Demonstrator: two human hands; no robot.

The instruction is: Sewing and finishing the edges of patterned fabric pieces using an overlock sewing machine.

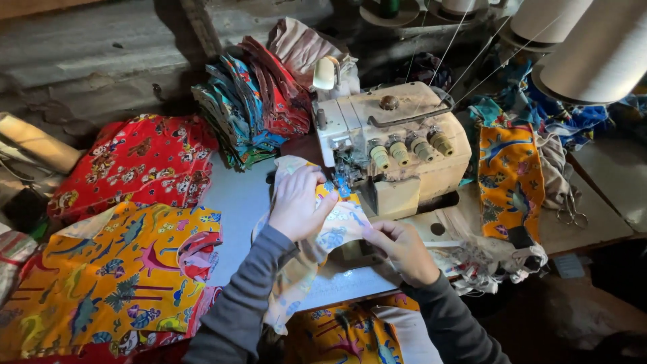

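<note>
Both grey sleeves reach up to the cloth (337, 226). Left hand (296, 202) presses it flat just before the needle of the sewing machine (397, 145); right hand (403, 248) pinches its near edge. Its length runs from the needle down toward the person, over the table (236, 202) edge.

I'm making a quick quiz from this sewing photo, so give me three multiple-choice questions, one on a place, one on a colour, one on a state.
1. Where do the scissors lie?
A. right of the sewing machine
B. on the red cloth
C. in a hand

2. What colour is the printed fabric at lower left?
A. white
B. orange
C. black

3. What is the left hand doing?
A. hanging free
B. holding scissors
C. pressing the pale cloth

Answers: 1 A, they rest on the table's right side; 2 B, orange ground with figures; 3 C, it lies flat on cloth by the needle, right hand pinching the edge.
</note>
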